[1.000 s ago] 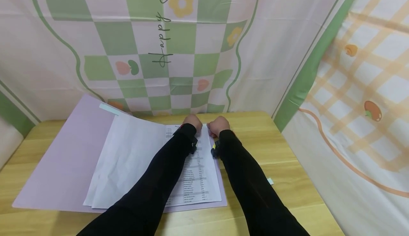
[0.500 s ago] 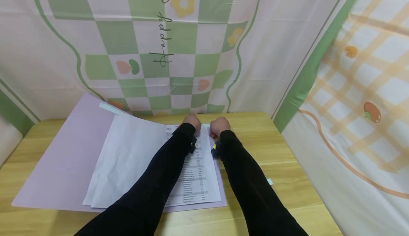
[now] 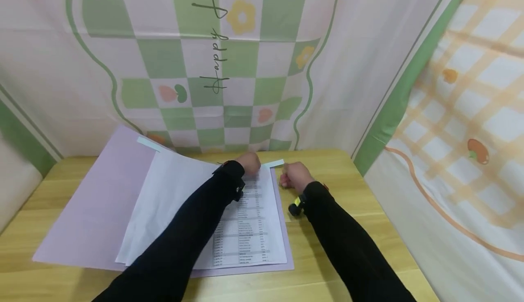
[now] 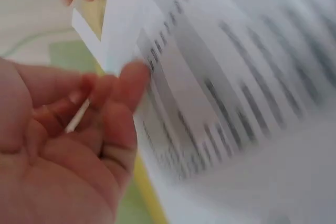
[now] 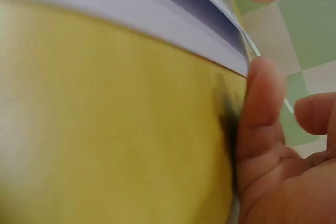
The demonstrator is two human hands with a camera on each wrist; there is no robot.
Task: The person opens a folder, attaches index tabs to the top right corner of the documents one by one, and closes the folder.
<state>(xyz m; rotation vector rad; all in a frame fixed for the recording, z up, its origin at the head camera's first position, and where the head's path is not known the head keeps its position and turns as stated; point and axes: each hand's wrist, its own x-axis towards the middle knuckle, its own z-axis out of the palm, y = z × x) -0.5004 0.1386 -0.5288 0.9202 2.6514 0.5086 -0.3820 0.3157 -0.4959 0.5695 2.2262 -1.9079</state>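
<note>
A lilac folder lies spread on the table, bearing white sheets; the right-hand sheet has a printed list. At the sheet's top edge my left hand pinches a thin pale strip, its whitish edge showing between thumb and curled fingers in the left wrist view. The free end of a pale strip sticks out to the right past the paper. My right hand is just beyond the folder's right edge, its thumb and forefinger apart in the right wrist view, with nothing seen between them.
A similar pale strip lies across the raised upper corner of the folder's left cover. The wooden table ends at a patterned cloth behind, with another cloth on the right. Black devices sit on both wrists.
My right hand has drawn away to the right and slightly nearer, exposing the pale strip's end between the hands. The left hand stays at the sheet's top edge. The head view has shifted a little.
</note>
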